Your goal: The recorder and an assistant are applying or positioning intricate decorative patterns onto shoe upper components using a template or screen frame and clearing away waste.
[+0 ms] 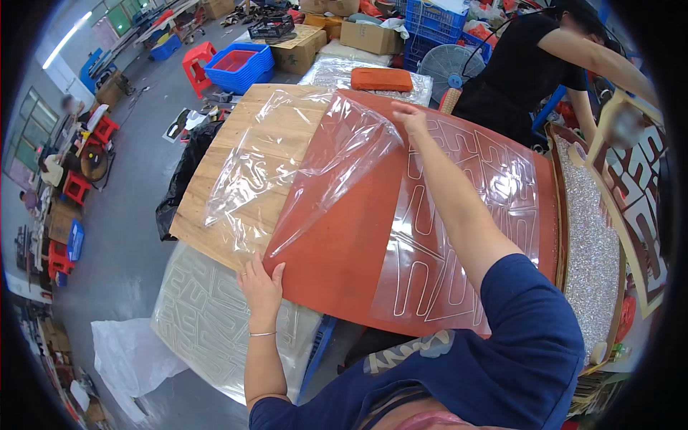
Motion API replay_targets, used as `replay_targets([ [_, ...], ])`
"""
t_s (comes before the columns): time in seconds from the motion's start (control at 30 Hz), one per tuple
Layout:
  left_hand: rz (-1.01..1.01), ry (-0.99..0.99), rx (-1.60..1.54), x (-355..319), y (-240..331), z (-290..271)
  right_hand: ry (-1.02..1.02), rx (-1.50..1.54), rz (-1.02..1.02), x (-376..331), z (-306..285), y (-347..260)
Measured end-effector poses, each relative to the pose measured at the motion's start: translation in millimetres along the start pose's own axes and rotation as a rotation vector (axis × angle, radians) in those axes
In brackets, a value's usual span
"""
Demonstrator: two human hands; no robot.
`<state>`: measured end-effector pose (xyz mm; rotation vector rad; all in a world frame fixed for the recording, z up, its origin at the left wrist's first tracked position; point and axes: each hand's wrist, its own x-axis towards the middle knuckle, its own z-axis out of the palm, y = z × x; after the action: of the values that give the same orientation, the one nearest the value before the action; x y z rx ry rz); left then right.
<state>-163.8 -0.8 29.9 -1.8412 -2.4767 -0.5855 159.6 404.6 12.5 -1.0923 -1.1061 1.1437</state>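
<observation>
Grey workshop floor (129, 251) spreads behind the work in the head view, with red stools and stacked blue crates (240, 69) at the far side. On the wooden surface (204, 208) lies a red-brown mat (344, 251); a clear plastic film (344, 154), creased and glossy, lies partly over the bare wood and partly over the mat. To the right, a transparent sheet (419, 276) with outlined shapes covers part of the mat. The left hand (260, 285) rests at the near edge, thumb parted from the fingers, near the film's lower corner; whether it grips anything cannot be told. The right hand (412, 122) reaches to the far edge, partly open, fingers extended, beside the film's fold. A co-worker in black (502, 86) leans over at upper right.
</observation>
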Motion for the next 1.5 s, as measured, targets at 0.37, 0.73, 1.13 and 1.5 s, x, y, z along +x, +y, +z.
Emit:
replay_targets([
  [0.37, -0.127, 0.074, 0.121, 1, 17, 27, -0.235, -0.962, -0.092, 8, 7, -23],
  [0.73, -0.144, 0.078, 0.211, -2, 14, 24, -0.206, -1.199, 0.020, 54, -51, -39],
  [1.13, 0.174, 0.330, 0.017, -6, -7, 41, -0.280, -0.706, -0.255, -278, -110, -82],
  [1.5, -0.096, -1.083, -1.569, 4, 204, -1, 0.419, 0.925, -0.005, -485, -379, -120],
])
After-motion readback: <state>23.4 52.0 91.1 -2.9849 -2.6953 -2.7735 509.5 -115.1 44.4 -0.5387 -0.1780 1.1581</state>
